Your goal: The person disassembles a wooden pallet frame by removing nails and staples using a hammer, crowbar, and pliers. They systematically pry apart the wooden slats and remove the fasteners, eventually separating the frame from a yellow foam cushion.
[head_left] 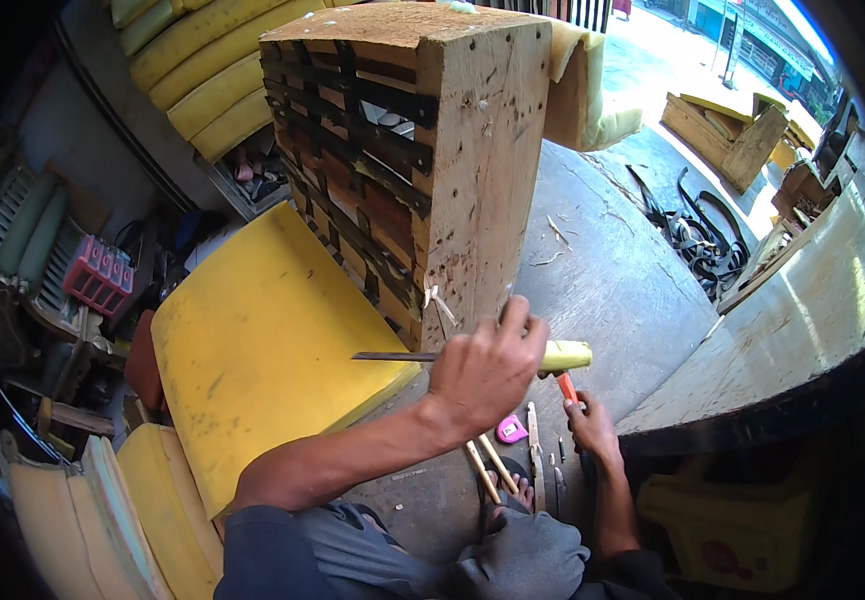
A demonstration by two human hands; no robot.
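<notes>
My left hand [488,365] is closed around a long tool with a dark, thin blade [388,356] pointing left and a yellow-green handle [567,355] sticking out to the right. Lower on the right, my right hand [591,425] grips an orange-handled tool [566,386]; its dark end is mostly hidden beneath the yellow-green handle. Just beyond both hands stands a wooden frame [488,160] with black straps [383,150] across its open side. A splintered pale strip [437,300] projects from its lower corner. Between my arms, a pink tape measure [511,429] lies on the floor.
A yellow foam slab [273,350] leans to the left of the frame. Light wooden sticks [484,470] lie by my feet. Black straps [703,235] are heaped at the right, near a pale board [783,310]. Stacked yellow cushions [203,70] rise at the back.
</notes>
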